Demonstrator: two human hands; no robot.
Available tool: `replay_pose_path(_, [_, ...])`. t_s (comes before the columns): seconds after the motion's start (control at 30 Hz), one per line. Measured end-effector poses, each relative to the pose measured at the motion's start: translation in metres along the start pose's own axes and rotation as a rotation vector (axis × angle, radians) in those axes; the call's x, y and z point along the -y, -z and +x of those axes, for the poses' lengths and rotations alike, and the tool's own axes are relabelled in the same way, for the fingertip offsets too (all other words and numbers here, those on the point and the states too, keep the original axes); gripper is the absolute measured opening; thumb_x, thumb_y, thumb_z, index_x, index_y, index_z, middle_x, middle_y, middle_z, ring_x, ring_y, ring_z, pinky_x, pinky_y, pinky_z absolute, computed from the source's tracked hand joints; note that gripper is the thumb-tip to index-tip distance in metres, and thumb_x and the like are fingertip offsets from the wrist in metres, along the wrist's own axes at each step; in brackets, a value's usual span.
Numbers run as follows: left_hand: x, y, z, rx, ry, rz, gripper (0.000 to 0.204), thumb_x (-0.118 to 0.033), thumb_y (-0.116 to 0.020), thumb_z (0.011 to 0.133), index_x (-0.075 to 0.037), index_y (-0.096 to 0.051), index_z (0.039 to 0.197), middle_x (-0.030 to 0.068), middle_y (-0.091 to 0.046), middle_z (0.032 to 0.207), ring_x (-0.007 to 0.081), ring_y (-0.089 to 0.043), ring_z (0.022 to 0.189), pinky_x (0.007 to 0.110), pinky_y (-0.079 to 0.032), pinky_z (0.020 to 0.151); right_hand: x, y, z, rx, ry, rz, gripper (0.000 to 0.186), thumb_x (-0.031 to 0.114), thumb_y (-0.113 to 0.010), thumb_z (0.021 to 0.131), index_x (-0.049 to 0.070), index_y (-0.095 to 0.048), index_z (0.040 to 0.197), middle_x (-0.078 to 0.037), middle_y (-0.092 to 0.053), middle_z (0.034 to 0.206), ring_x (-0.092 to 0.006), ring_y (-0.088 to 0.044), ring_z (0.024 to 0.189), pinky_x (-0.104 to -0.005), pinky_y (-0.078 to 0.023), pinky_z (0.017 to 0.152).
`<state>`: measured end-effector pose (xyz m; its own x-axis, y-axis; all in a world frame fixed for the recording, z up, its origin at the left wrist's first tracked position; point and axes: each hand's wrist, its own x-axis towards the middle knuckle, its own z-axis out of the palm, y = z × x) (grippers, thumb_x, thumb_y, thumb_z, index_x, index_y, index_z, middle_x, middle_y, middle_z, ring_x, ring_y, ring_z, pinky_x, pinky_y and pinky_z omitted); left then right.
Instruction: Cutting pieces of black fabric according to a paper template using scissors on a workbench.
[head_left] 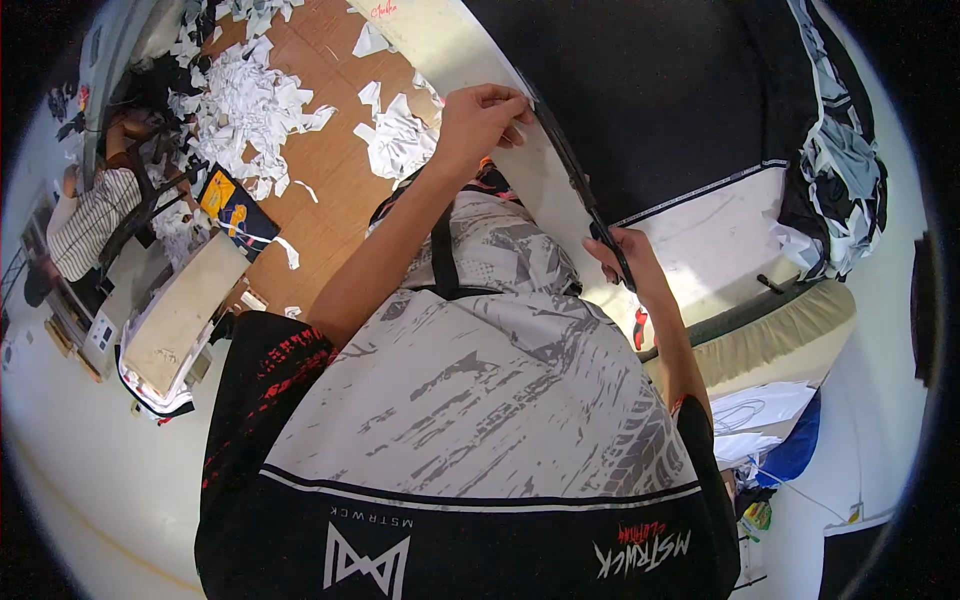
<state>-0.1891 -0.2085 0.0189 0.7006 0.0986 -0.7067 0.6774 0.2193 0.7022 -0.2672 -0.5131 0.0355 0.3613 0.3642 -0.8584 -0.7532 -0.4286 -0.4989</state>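
My left hand (485,125) is closed at the edge of a large black fabric (670,90), pinching its long dark border. My right hand (635,260) grips black-handled scissors (610,245) lower down that same edge, with the blades along the border. The fabric lies on a white table (730,220), with a white-edged band along its lower side. A small red-and-black tool (639,328) shows just below my right hand.
White scraps (250,120) litter the brown floor (310,240). A person (95,220) in a striped top works at the far left, near a pale bench (180,310). Bunched fabric (840,170) lies at the right, above a cream padded board (750,340).
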Motion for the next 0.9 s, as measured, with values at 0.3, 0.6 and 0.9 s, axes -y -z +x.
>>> replay_pose_path(0.3, [-0.002, 0.003, -0.002, 0.049, 0.028, 0.021, 0.023, -0.021, -0.07, 0.101, 0.0, -0.074, 0.11, 0.0065, -0.077, 0.09, 0.0115, -0.067, 0.066, 0.025, -0.053, 0.063, 0.014, -0.014, -0.001, -0.078, -0.067, -0.074, 0.037, 0.032, -0.085, 0.092, 0.011, -0.06, 0.073, 0.007, -0.049, 0.06, -0.004, -0.048, 0.052, -0.0237, -0.035, 0.049])
replay_pose_path(0.6, [0.0, 0.006, -0.008, 0.087, 0.068, -0.012, 0.022, -0.019, -0.071, 0.1, 0.0, -0.074, 0.11, 0.0059, -0.076, 0.089, 0.0118, -0.066, 0.065, 0.025, -0.053, 0.062, 0.021, -0.012, 0.007, -0.046, 0.063, -0.057, 0.039, 0.033, -0.083, 0.093, 0.011, -0.06, 0.07, 0.006, -0.048, 0.058, -0.004, -0.047, 0.052, -0.0233, -0.035, 0.051])
replay_pose_path(0.9, [-0.003, 0.005, -0.007, 0.143, 0.068, 0.005, 0.024, -0.019, -0.071, 0.099, 0.002, -0.073, 0.11, 0.0074, -0.075, 0.088, 0.0121, -0.066, 0.064, 0.026, -0.055, 0.061, 0.047, -0.018, 0.014, -0.107, 0.0, -0.072, 0.039, 0.036, -0.086, 0.09, 0.009, -0.065, 0.072, 0.005, -0.051, 0.059, -0.0038, -0.046, 0.052, -0.0239, -0.032, 0.049])
